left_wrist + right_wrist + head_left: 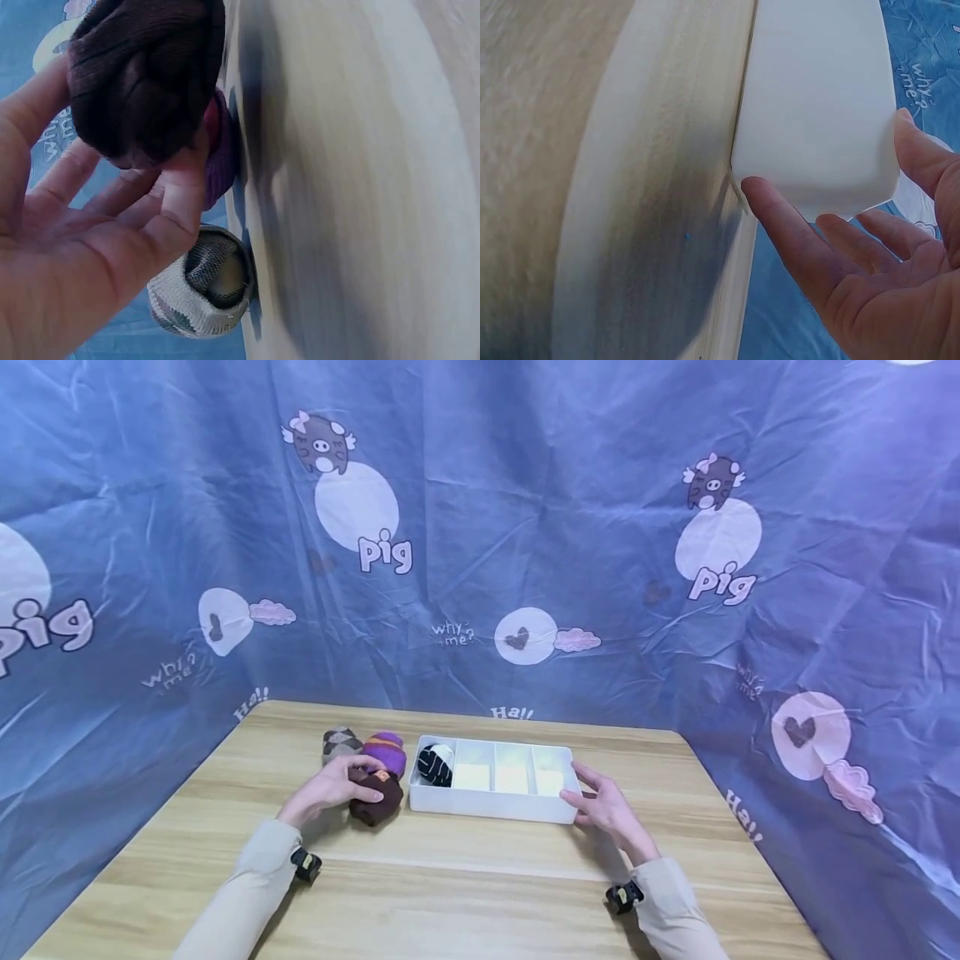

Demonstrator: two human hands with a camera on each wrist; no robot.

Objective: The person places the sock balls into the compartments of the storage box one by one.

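Note:
My left hand (335, 787) holds a balled-up dark brown sock (377, 799) between thumb and fingers, just left of a white divided box (495, 803). Behind it are a purple rolled sock (385, 750) with an orange stripe and a grey patterned rolled sock (341, 742). In the left wrist view, the grey sock (199, 289) shows its open, hollow end. A black sock with white lines (435, 766) sits in the box's leftmost compartment. At the box's right end, my right hand (606, 806) grips the corner, thumb near the rim and fingers along the end wall.
The box stands on a light wooden table (450, 893), its other compartments showing bare white floors. A blue printed cloth (480, 527) hangs behind the table and along both sides. Each wrist wears a small black camera, such as the left one (306, 864).

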